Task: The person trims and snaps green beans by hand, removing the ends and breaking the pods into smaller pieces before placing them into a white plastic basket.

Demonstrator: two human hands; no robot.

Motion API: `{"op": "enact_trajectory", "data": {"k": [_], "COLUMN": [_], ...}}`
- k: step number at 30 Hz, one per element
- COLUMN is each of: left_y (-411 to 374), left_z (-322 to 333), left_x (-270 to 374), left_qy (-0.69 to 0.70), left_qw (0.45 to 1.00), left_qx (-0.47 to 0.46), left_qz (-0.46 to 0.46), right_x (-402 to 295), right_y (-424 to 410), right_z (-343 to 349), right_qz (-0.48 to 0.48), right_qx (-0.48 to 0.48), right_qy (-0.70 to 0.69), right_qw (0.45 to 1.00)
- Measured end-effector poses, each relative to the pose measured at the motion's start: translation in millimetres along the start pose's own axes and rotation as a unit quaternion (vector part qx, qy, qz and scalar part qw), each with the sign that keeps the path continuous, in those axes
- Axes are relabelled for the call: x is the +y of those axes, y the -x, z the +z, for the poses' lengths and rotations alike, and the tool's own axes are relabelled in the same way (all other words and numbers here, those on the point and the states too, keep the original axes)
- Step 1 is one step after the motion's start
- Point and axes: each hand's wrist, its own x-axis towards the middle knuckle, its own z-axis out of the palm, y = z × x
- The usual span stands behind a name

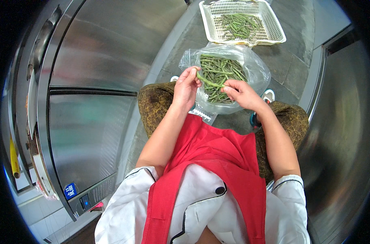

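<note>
A single green bean (pixel 210 81) is stretched between my two hands, above an open clear plastic bag (pixel 258 68). My left hand (pixel 187 82) pinches its left end between thumb and fingers. The other end sits in the fingertips of my right hand (pixel 238 92). Under the bean, the bag holds a heap of green beans (pixel 224 68), some bright green and others darker. Beyond the bag stands a white plastic basket (pixel 207 26) with slotted walls, and a smaller pile of beans (pixel 241 26) lies on its bottom.
Stainless steel cabinet doors (pixel 90 128) rise close on my left, and another metal panel (pixel 340 122) stands on my right. Grey floor tiles (pixel 291 68) run between them. A perforated metal piece (pixel 203 113) shows below the bag. My knees are spread around the bag.
</note>
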Motion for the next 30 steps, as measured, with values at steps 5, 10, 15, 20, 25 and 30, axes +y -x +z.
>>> {"op": "enact_trajectory", "data": {"k": [5,10,15,20,25,30], "left_y": [0,10,27,24,25,23], "left_z": [3,4,33,32,37,30], "left_x": [0,-1,-22,-34,-26,-24], "left_qy": [-0.010,-0.030,-0.104,-0.100,-0.127,-0.138], "left_qw": [0.997,0.998,0.984,0.991,0.989,0.987], "left_qx": [0.070,0.011,0.027,0.004,-0.003,-0.023], "left_qz": [0.018,-0.053,-0.143,-0.091,-0.072,-0.076], "right_x": [-3,1,-15,-9,-1,-7], "right_y": [1,-1,5,4,1,1], "right_z": [1,2,17,29,24,24], "right_qz": [0.010,-0.064,-0.067,-0.141,-0.094,-0.117], "right_qx": [0.042,0.109,0.171,0.221,0.186,0.185], "right_qy": [-0.069,-0.008,0.136,0.164,0.095,0.056], "right_qw": [0.997,0.992,0.973,0.951,0.973,0.974]}}
